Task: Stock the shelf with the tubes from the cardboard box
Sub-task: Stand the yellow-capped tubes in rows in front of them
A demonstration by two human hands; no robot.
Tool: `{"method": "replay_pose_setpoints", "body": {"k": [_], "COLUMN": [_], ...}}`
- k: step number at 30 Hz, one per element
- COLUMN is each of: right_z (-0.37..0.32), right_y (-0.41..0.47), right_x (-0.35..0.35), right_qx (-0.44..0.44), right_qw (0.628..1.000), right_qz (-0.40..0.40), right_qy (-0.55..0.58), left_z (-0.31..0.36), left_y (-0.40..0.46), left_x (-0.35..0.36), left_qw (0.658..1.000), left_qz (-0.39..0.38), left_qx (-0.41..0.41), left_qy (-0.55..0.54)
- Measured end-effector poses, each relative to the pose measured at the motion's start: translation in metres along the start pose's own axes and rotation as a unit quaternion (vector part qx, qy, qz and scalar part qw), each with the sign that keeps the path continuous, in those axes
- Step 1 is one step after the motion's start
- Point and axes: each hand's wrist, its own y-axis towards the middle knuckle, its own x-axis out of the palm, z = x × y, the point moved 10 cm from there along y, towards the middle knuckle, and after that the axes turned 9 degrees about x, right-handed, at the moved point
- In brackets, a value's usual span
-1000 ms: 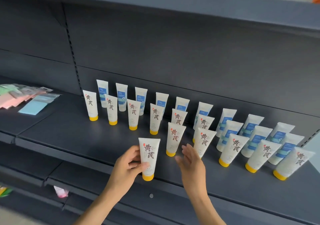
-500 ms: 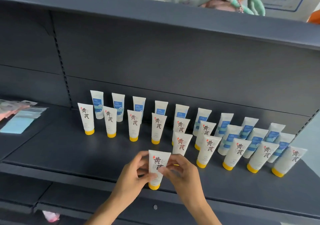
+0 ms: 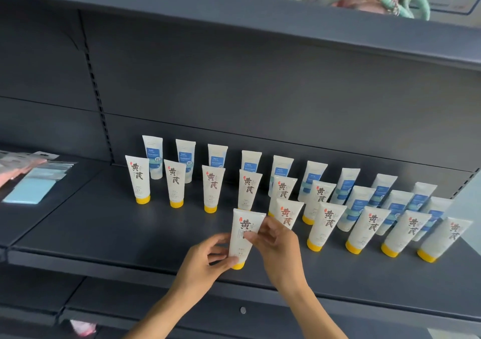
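Far left, on the adjoining shelf section, lie flat packets (image 3: 31, 182) in pink and pale blue, well apart from the work.

On the main shelf (image 3: 104, 234) stand two sorts of tubes, all cap-down: a back row of blue-label tubes (image 3: 152, 156) near the rear panel, and in front of them yellow-cap tubes (image 3: 138, 179) running left to right. Toward the right the rows crowd together.

The tube (image 3: 243, 237) in hand stands upright near the front edge, just ahead of the yellow-cap row. The left hand (image 3: 205, 263) pinches it low on the body, thumb near the yellow cap. The right hand (image 3: 277, 245) holds its upper part, fingers curled over the front label. Both hands are closed on it.

Handling, as judged: a light plastic tube, soft in the body and apt to dent under a hard squeeze; the cap is the stiff part and gives a narrow base, so it tips easily. Best held low, close to the cap, and released gently.

Obstructions: the nearest yellow-cap tube (image 3: 286, 215) stands just behind the right hand; a careless withdrawal could knock it and topple its neighbours. The cardboard box is not in view.
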Motion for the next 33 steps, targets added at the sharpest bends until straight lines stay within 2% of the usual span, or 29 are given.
{"method": "replay_pose_setpoints", "body": {"k": [13, 26, 33], "right_z": [0.005, 0.021, 0.016], "right_y": [0.043, 0.051, 0.044], "right_x": [-0.003, 0.002, 0.001], "right_qx": [0.001, 0.016, 0.008], "right_qw": [0.998, 0.992, 0.974], "right_qz": [0.050, 0.078, 0.096], "right_qy": [-0.049, -0.094, -0.203], "left_z": [-0.008, -0.020, -0.013], "left_y": [0.048, 0.062, 0.058], "left_x": [-0.001, 0.004, 0.002], "left_qw": [0.992, 0.980, 0.971], "left_qz": [-0.041, -0.041, -0.034], "left_qx": [0.004, 0.015, 0.039], "left_qy": [0.116, 0.197, 0.234]}}
